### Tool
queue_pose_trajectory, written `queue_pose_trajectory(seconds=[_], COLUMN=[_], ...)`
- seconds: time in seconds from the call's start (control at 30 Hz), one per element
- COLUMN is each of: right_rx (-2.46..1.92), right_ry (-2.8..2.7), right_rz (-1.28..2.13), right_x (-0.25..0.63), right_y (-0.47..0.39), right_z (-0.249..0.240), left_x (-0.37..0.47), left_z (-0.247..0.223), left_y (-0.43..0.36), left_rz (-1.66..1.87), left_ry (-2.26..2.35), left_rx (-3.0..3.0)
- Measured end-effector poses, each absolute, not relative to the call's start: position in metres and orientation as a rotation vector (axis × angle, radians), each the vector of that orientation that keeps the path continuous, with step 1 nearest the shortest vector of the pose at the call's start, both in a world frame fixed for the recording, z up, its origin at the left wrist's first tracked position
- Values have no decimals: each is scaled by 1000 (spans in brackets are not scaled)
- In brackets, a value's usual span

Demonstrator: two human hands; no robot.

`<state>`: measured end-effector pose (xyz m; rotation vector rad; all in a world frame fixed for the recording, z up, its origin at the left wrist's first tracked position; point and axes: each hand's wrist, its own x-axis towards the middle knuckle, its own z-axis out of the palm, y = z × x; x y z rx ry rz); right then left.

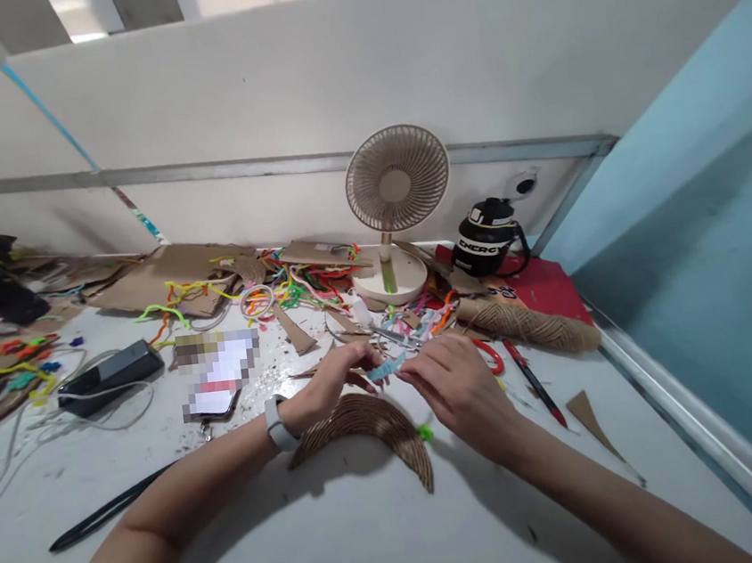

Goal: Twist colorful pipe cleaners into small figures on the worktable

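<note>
A short light-blue fuzzy strip, like a pipe cleaner (385, 369), stretches between my two hands above the table. My left hand (339, 377), with a grey watch band at the wrist, pinches its left end. The fingertips of my right hand (463, 391) are closed on the other end. Below them on the white table lies a brown crescent wrapped in twine (364, 419). A small bright-green fuzzy piece (425, 433) sits by its right arm. Scissors with a red handle (493, 355) lie partly behind my right hand.
Behind my hands stand a desk fan (391, 284) and a black jug (484, 239). A twine roll (532, 323) and a red-and-black pen (541, 390) lie right. Leftward are a phone (221, 374), a black device (114, 378), cables, cardboard (160, 273) and tangled colourful pipe cleaners (306, 284).
</note>
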<state>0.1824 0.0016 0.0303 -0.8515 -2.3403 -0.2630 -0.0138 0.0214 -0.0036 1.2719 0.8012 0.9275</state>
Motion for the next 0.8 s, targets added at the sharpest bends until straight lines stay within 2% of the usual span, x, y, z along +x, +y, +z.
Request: queue_pose_trajectory(seconds=[0.2, 0.8], right_rx=[-739, -655], right_ry=[-2384, -2367], right_rz=[-357, -333], right_x=[181, 177], right_y=[1, -3], right_z=[25, 26], left_x=[-16, -12], left_z=[0, -7], left_y=[19, 16], left_rz=[739, 762], left_ry=[866, 624], left_rx=[1470, 1233])
